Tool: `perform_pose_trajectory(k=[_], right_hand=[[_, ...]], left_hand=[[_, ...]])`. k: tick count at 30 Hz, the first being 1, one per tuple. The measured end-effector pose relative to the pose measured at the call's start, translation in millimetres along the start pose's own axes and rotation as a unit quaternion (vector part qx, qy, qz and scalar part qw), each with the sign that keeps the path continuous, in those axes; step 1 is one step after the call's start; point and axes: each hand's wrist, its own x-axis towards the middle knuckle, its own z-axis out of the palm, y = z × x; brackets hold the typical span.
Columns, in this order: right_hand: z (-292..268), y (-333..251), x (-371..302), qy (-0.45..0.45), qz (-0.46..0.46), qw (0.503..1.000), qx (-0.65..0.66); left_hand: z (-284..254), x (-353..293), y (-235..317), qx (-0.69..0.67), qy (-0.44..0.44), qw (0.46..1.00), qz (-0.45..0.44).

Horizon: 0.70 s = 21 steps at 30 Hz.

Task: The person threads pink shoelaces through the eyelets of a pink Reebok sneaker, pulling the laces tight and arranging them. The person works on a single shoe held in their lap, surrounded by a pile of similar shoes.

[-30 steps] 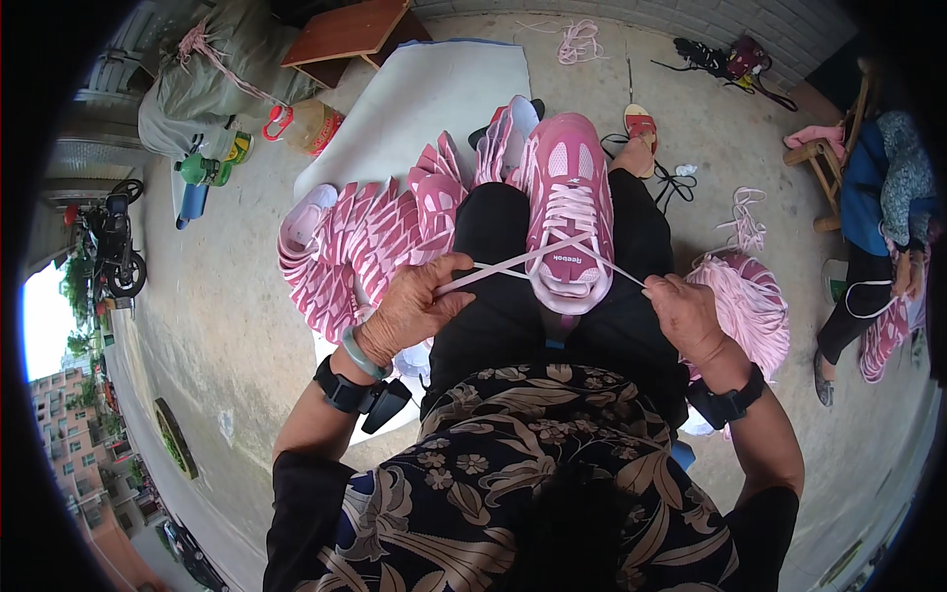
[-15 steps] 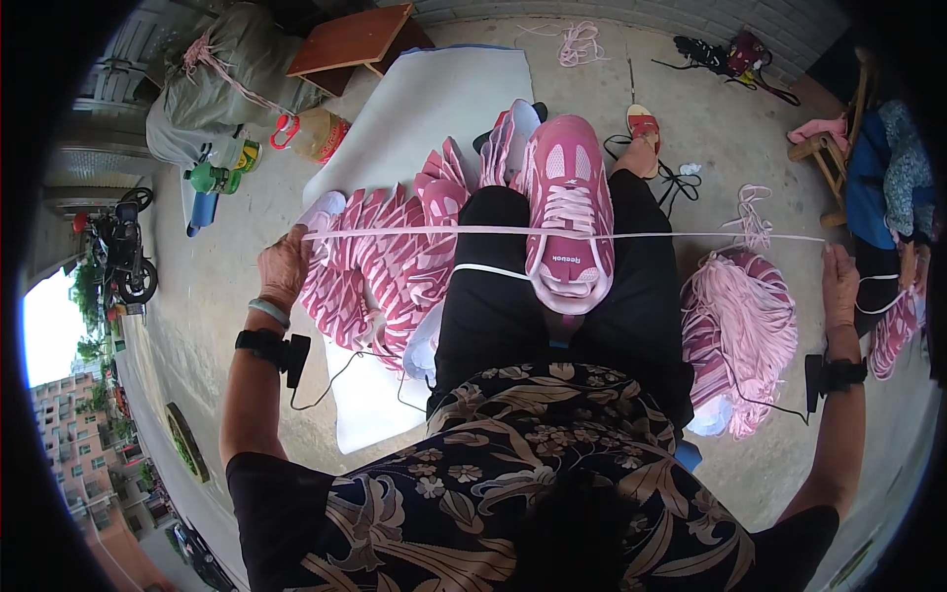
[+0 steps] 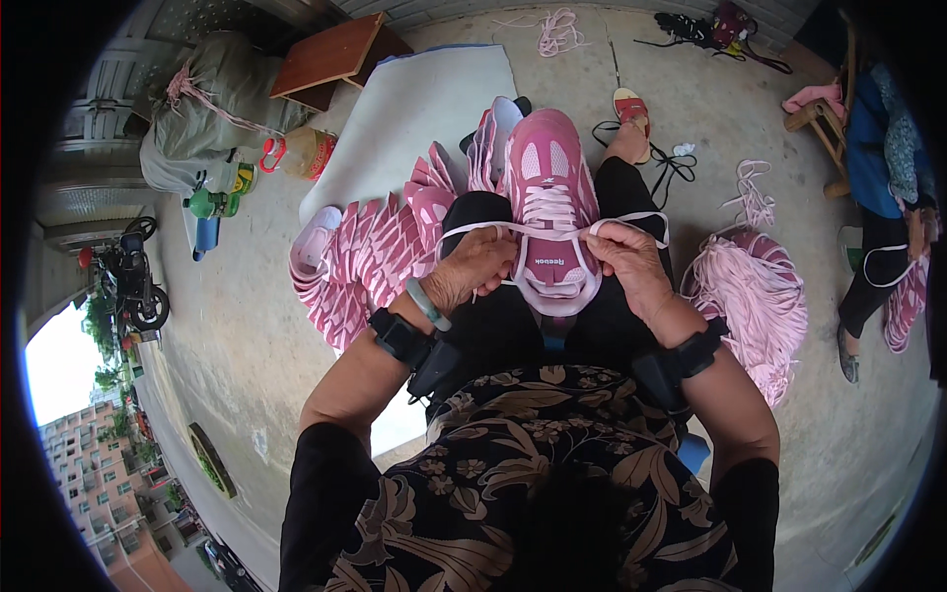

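Observation:
A pink shoe upper (image 3: 554, 148) lies between my thighs, its toe pointing away from me and pale laces threaded across its front. Across the tongue runs a pale pink shoelace (image 3: 552, 235), its ends curving out over both knees. My left hand (image 3: 480, 262) is closed on the lace at the upper's left edge. On the right edge, my right hand (image 3: 629, 259) pinches the same lace between thumb and fingers. A long row of nested pink uppers (image 3: 370, 252) fans out on the left. Beside my right leg, a heap of pink laces (image 3: 745, 296) rests on more uppers.
A white sheet (image 3: 414, 109) covers the floor ahead. Bottles (image 3: 308, 153), a wooden board piece (image 3: 330, 59) and filled bags (image 3: 222, 94) stand at the far left. Loose laces (image 3: 560, 35) lie far ahead. At the right sits another person (image 3: 878, 266) holding a lace and uppers.
Both hands have come inward from far apart, where they held the lace stretched straight. They are now close together over the upper, and the lace ends loop outward.

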Motion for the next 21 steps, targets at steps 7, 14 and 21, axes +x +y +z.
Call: perform_pose_trajectory(k=[7, 14, 21], right_hand=[[6, 6, 11, 0.075, -0.056, 0.994, 0.053], [3, 13, 7, 0.079, -0.094, 0.992, 0.007], [10, -2, 12, 0.094, -0.377, 0.835, -0.389]], left_hand=[[-2, 20, 19, -0.053, 0.108, 0.99, 0.076], [-10, 8, -6, -0.224, 0.045, 0.97, 0.079], [-20, -17, -14, -0.337, -0.024, 0.932, 0.132]])
